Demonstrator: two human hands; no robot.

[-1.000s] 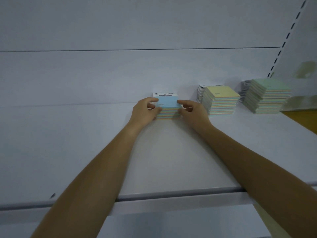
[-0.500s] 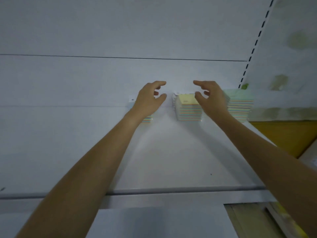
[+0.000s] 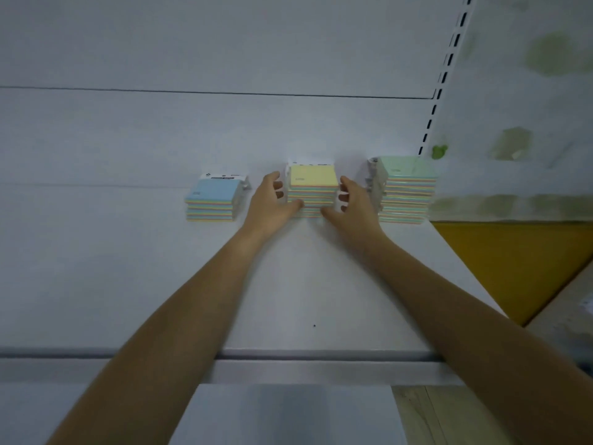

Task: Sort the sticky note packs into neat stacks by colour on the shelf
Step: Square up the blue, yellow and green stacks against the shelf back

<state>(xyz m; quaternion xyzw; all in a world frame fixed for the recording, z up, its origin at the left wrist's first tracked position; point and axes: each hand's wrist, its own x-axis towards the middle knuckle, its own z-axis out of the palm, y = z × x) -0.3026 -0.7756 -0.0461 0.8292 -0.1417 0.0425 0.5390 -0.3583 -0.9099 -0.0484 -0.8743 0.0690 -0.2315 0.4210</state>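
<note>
Reaching deep onto the white shelf [image 3: 288, 284], you have both arms stretched toward its back edge, where three stacks of sticky note packs stand in a row against the rear panel. Your left hand [image 3: 272, 203] sits against the left side of the yellow-topped stack [image 3: 313, 187], fingers spread and curled toward it, thumb low at the stack's front corner. Your right hand [image 3: 351, 208] mirrors it on the other side, fingers loosely spread, thumb down near the front of the stack's base. Both hands bracket that middle stack; from this angle you cannot tell whether they are pressing it firmly or only touching its sides, and neither hand is closed around anything.

Off to the left, apart from your left hand, the blue-topped stack [image 3: 213, 200] stands alone, shorter than the others, with a white printed card showing behind its top. Over on the right, the green-topped stack [image 3: 407, 191] stands near the shelf's right end, just beside your right hand, the tallest of the three. Every stack shows striped, multicoloured edges down its front face. Beyond the shelf's right edge you see a yellow panel [image 3: 513, 261], and a slotted upright [image 3: 446, 75] runs up the back corner.
</note>
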